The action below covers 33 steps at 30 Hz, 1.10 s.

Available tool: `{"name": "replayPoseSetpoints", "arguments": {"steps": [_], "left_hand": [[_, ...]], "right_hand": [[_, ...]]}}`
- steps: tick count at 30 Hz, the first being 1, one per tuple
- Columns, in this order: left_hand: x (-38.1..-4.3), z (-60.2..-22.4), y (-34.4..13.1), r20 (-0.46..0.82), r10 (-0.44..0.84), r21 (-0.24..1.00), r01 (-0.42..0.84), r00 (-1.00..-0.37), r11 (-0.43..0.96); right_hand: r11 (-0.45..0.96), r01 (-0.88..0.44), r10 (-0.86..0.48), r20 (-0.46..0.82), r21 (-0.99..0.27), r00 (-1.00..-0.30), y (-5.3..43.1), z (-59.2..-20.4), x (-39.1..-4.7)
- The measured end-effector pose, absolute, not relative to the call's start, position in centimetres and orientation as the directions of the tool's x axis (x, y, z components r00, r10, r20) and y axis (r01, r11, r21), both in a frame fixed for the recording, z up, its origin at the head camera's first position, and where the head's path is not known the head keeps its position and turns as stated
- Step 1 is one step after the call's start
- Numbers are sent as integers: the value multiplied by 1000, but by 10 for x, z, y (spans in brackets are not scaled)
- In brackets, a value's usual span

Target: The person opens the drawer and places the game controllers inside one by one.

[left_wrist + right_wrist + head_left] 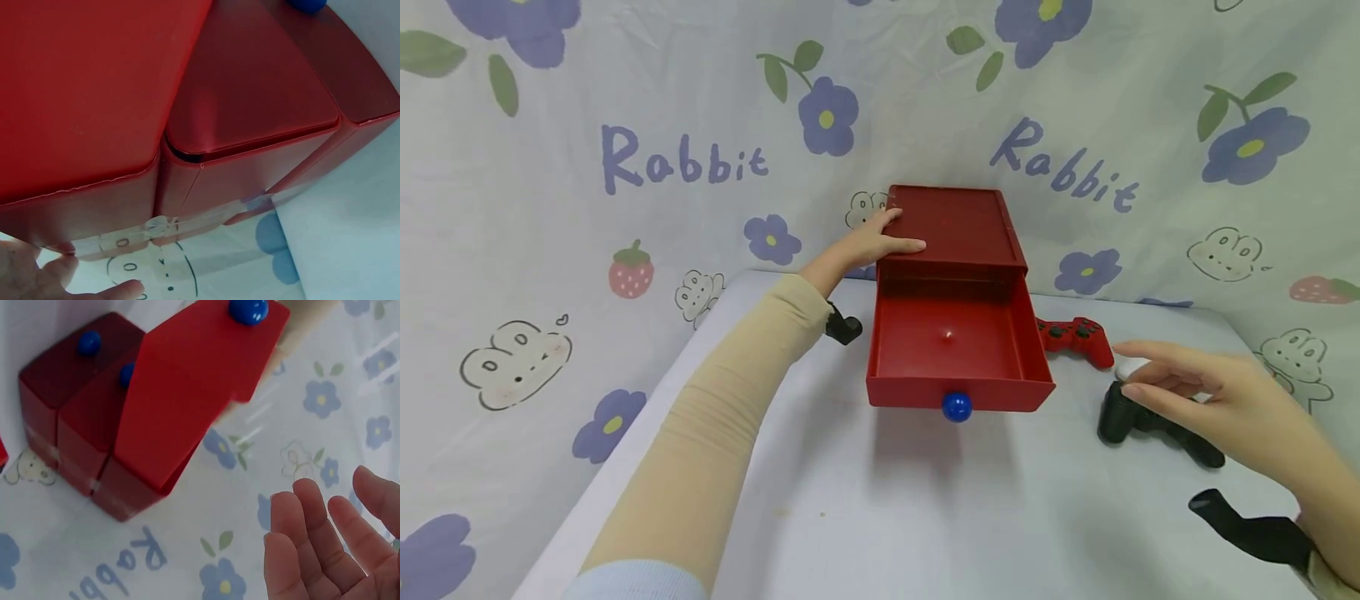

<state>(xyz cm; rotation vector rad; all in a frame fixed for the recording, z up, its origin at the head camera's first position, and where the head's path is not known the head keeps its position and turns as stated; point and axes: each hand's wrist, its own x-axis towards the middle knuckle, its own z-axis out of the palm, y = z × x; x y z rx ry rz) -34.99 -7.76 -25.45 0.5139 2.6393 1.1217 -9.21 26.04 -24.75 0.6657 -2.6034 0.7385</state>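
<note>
A red drawer cabinet [955, 221] stands on the white table, its top drawer [951, 393] pulled out toward me. A blue knob [957, 407] sits on the drawer front, and the drawer's inside is bare. My left hand [872, 240] rests on the cabinet's top at the left edge, thumb stretched across it. In the right wrist view the cabinet has three tiers, the lower drawers [87, 419] pushed in. My right hand [1232, 400] is raised to the right of the drawer, over a black game controller [1116, 414], with its fingers loosely bent and nothing in them.
To the right of the cabinet lies a red game controller [1078, 337], and a small white rounded object [1127, 367] is partly hidden behind my right fingers. A white cloth [685, 75] printed with flowers and rabbits hangs behind the table [925, 525].
</note>
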Motion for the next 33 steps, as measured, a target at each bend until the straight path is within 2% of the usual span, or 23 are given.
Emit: {"name": "replayPoseSetpoints", "arguments": {"steps": [5, 14, 22, 33], "left_hand": [[-350, -255, -77, -78, 401, 721, 226, -913, 654], [-348, -255, -76, -73, 397, 739, 217, -915, 638], [-349, -256, -77, -73, 390, 742, 211, -918, 636], [-348, -254, -77, -75, 388, 738, 211, -919, 641]], "right_hand": [[774, -472, -273, 451, -422, -850, 282, -250, -88], [818, -328, -154, 370, -472, -916, 311, -256, -92], [901, -134, -74, 159, -412, -985, 326, -266, -104], [945, -46, -77, -84, -324, -993, 360, -305, -135]]}}
